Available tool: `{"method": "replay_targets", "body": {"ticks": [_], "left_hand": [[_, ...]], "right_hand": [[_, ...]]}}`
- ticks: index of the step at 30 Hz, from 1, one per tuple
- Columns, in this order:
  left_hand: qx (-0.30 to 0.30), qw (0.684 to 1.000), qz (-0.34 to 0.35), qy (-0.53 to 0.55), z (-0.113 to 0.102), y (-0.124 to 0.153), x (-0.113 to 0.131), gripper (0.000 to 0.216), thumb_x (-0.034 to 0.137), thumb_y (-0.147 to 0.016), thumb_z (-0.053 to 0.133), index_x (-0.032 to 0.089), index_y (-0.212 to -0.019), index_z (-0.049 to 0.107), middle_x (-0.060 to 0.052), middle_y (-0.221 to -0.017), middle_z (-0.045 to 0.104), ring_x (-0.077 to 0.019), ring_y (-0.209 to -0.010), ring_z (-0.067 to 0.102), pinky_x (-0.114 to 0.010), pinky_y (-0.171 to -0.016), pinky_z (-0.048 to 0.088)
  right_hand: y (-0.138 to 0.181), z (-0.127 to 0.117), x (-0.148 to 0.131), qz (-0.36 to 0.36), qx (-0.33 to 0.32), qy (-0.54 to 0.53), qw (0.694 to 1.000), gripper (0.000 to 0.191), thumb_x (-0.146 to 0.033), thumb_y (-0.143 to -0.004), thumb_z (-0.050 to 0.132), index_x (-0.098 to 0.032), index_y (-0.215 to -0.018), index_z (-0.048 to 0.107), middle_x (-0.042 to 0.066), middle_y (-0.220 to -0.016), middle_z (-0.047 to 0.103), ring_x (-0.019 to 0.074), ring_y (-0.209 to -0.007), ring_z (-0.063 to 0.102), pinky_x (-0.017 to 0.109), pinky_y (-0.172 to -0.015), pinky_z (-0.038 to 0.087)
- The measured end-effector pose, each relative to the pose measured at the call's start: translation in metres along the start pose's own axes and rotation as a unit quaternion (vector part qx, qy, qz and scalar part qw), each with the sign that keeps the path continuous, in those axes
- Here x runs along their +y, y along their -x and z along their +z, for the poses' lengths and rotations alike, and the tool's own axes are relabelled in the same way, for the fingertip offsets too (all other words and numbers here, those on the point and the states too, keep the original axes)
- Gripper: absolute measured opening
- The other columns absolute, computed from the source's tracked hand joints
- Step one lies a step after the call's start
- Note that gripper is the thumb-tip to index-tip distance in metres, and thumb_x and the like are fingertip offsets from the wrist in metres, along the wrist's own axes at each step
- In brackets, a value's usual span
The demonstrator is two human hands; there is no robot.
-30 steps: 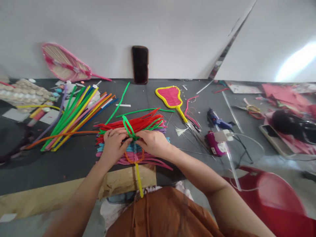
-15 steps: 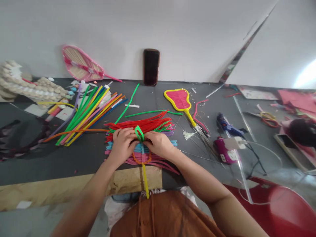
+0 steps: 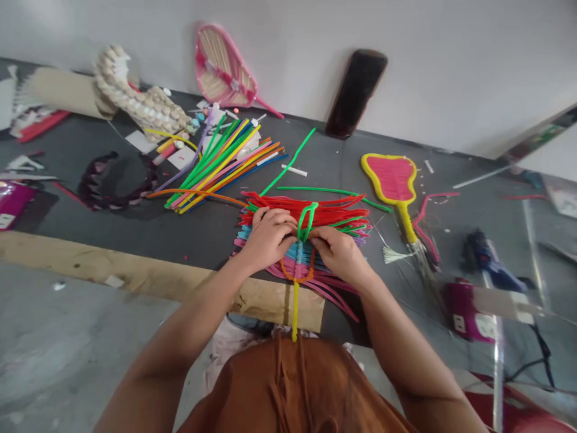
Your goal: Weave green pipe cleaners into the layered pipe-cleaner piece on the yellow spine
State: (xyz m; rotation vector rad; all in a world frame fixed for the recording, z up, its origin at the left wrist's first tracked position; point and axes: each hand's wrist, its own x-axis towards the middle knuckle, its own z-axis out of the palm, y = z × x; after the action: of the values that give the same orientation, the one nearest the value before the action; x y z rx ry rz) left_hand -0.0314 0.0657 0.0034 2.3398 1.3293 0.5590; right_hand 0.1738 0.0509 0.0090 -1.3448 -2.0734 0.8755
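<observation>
Green fuzzy wire marks the centre of the work: a green pipe cleaner loop (image 3: 307, 218) stands up from the middle of a flat layered bundle of red, blue and pink pipe cleaners (image 3: 315, 207). The bundle lies on the dark grey mat (image 3: 135, 222) at 12 o'clock from the person's lap. The step in hand looks like binding, with the loop cinching the bundle's middle. Below it a yellow pipe cleaner stem (image 3: 295, 310) runs toward 6 o'clock.

The left hand (image 3: 269, 237), at 9 o'clock of the loop, is curled tight, with its fingers pressing the red strands down. The right hand (image 3: 340, 255), at 4 o'clock, is closed narrowly too, fingertips pinching at the loop's base (the wire's ends are hidden under them). Pulling the loop snug would call for both hands holding the layers flat and aligned.

A loose spread of multicoloured pipe cleaners (image 3: 220, 165) lies at 10 o'clock and a yellow-rimmed pink woven fan (image 3: 392, 177) at 2 o'clock.
</observation>
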Motion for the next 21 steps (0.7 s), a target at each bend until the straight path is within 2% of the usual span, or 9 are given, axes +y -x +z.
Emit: {"method": "replay_targets", "body": {"ticks": [5,9,21], "left_hand": [[-0.008,1.000,-0.007,0.018,-0.001,0.000,0.001,0.014,0.027,-0.089,0.057,0.024,-0.088,0.072,-0.003,-0.110,0.070,-0.0257,-0.122,0.053,-0.048,-0.110,0.023],[-0.002,1.000,-0.006,0.026,-0.001,0.000,0.002,0.014,0.025,-0.089,0.057,0.024,-0.087,0.071,-0.002,-0.109,0.070,-0.0247,-0.121,0.053,-0.047,-0.110,0.022],[0.020,0.998,-0.052,-0.003,0.002,-0.001,0.012,0.012,0.020,-0.083,0.058,0.022,-0.080,0.069,-0.003,-0.104,0.071,-0.0252,-0.115,0.055,-0.046,-0.110,0.025]], "right_hand": [[0.000,0.005,-0.003,0.019,-0.002,0.020,1.000,0.009,-0.020,-0.085,0.056,-0.022,-0.085,0.064,0.003,-0.084,0.070,0.0184,-0.080,0.065,0.029,-0.075,0.049],[-0.001,0.008,-0.003,0.018,0.004,0.043,0.999,0.010,-0.022,-0.087,0.055,-0.022,-0.087,0.065,0.004,-0.087,0.070,0.0195,-0.082,0.065,0.030,-0.074,0.049],[0.001,0.010,-0.001,-0.020,0.005,0.052,0.998,0.014,-0.023,-0.092,0.053,-0.025,-0.091,0.067,0.003,-0.089,0.067,0.0167,-0.082,0.064,0.025,-0.071,0.047]]}}
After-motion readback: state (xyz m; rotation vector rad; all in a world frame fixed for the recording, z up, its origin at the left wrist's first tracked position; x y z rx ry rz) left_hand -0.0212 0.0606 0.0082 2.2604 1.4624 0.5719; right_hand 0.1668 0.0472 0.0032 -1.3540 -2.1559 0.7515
